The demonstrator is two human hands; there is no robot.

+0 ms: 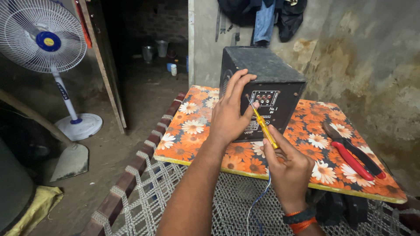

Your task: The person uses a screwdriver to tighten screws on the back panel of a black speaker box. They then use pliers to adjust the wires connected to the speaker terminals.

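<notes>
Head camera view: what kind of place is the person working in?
Probably a plain room of a home, used for repair. It has rough grey plaster walls, a woven rope cot with a wooden frame, and a white pedestal fan on the bare floor.

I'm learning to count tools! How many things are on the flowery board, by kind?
Black speaker box: 1, steadied by the left hand
Yellow-handled screwdriver: 1, held by the right hand, tip at the box's back panel
Red-handled pliers: 1, lying on the flowery board
Total: 3
</notes>
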